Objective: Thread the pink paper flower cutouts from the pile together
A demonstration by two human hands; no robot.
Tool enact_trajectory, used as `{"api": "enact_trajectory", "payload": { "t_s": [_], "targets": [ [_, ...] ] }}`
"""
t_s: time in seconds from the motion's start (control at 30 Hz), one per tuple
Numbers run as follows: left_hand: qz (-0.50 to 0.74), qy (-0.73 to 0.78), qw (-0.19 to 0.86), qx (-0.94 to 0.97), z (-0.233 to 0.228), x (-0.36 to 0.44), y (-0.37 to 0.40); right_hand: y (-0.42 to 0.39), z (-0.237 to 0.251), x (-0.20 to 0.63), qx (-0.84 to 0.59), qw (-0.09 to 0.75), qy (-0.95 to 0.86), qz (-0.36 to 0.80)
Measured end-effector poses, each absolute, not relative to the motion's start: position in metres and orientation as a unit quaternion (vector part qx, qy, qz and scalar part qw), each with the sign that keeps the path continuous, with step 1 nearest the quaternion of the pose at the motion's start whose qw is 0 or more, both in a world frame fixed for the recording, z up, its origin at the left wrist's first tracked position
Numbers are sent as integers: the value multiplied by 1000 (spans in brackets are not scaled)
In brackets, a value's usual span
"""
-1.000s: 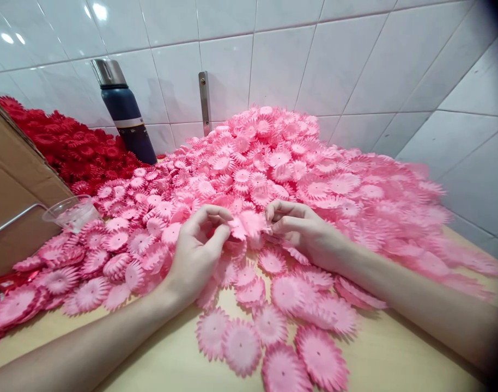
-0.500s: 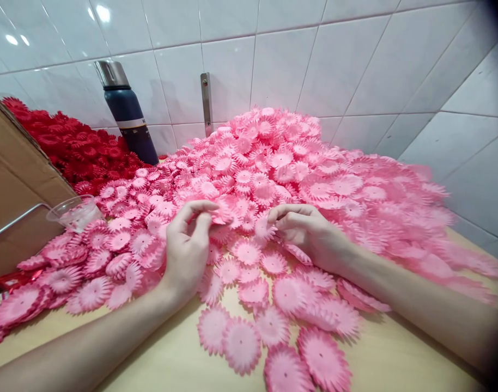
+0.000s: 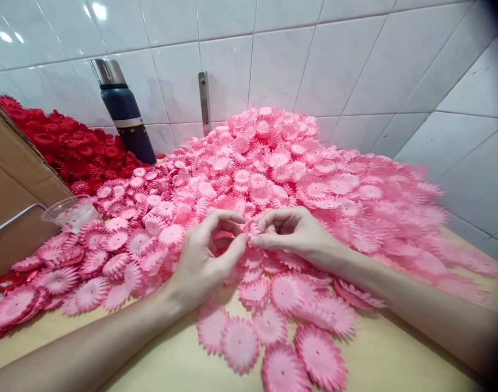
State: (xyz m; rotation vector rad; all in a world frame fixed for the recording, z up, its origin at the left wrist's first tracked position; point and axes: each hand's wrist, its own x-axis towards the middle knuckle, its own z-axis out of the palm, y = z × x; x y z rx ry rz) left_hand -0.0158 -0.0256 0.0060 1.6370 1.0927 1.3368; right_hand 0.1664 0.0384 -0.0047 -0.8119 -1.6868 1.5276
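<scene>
Wall: white tile, behind everything.
Table: pale top, showing along the near side.
Pink heap: fringed discs, piled by the wall, spilling to both sides and down toward the hands.
Left hand: thumb and forefinger bent in a loop, only a slight gap at the tips, pinching the held piece.
Right hand: thumb and forefinger pinched together on the same bit of pink, tips nearly meeting the left ones; other fingers curled.
Loose discs: near side of heap, mostly flat; round, pale pink, darker toothed rims, small center hole.
Held piece: between both sets of fingertips, just above the discs; pink, mostly covered (one disc or two, can't tell); facing and long axis unreadable.
</scene>
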Motion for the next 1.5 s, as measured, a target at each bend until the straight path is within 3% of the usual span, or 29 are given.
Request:
{"api": "enact_trajectory", "payload": {
  "t_s": [0.37,0.5,0.7,1.13,1.5],
  "targets": [
    [636,493,256,535,5,-21,-16,40,-11,167,-286,403,-571,655],
    [617,491,289,544,5,-20,-17,39,-6,166,-266,408,-538,688],
    [562,438,350,608,5,-15,-24,39,-4,169,-295,392,-580,650],
    [516,419,380,643,2,-17,-25,37,-2,170,-311,348,-675,571],
    [595,439,337,583,5,-15,-21,41,-7,168,-312,363,-617,625]
  ]
}}
